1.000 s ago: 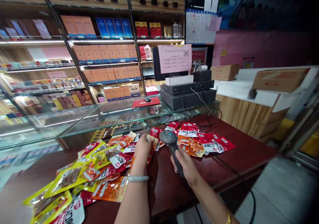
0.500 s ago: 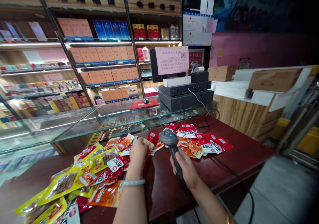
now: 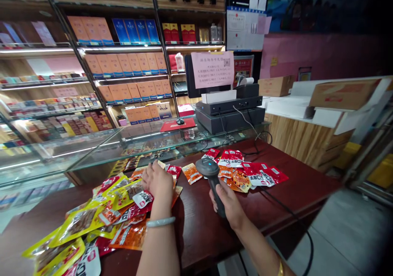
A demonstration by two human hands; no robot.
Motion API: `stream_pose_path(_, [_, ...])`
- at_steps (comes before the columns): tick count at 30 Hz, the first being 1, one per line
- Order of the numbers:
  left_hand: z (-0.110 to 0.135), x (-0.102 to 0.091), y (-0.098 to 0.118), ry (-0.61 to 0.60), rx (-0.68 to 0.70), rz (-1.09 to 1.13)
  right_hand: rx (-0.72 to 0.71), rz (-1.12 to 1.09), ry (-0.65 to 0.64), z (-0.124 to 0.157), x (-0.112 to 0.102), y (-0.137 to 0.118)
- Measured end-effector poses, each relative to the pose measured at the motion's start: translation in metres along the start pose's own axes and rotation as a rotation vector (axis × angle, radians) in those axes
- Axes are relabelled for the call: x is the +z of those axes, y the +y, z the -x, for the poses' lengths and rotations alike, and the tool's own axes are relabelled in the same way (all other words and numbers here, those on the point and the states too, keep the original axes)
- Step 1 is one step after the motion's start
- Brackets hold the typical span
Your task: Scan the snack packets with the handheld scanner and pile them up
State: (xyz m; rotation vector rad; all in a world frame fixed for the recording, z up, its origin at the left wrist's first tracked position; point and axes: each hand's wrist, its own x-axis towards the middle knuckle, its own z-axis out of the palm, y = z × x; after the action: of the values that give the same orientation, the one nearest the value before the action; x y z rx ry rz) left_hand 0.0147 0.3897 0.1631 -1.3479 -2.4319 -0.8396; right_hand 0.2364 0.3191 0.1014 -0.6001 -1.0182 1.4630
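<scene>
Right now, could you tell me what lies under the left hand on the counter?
The left hand rests on the pile of snack packets; red and orange ones stick out beside it. Which packet it touches is hidden by the hand itself.

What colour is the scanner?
The scanner is dark grey; the head view shows it best.

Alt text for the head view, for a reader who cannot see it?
The right hand grips a barcode scanner while the left hand rests on a pile of snack packets on a dark red counter, shop shelves behind.
</scene>
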Motion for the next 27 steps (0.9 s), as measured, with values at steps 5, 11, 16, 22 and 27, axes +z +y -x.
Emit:
stream_pose_path(5, [0.024, 0.01, 0.03, -0.198, 0.252, -0.055, 0.002, 0.006, -0.004, 0.001, 0.0, 0.001])
stream_pose_path(11, [0.036, 0.034, 0.041, -0.383, 0.289, -0.181, -0.003, 0.012, 0.002, 0.0, 0.001, 0.0])
stream_pose_path(16, [0.028, 0.033, 0.033, -0.483, 0.297, -0.181, 0.002, 0.012, 0.004, 0.0, 0.003, -0.003])
stream_pose_path(22, [0.026, 0.027, 0.037, -0.571, 0.248, -0.041, 0.002, 0.007, 0.008, -0.002, 0.001, 0.001])
stream_pose_path(27, [0.025, 0.029, 0.04, -0.572, 0.234, 0.047, 0.008, -0.001, 0.013, -0.002, 0.002, 0.001])
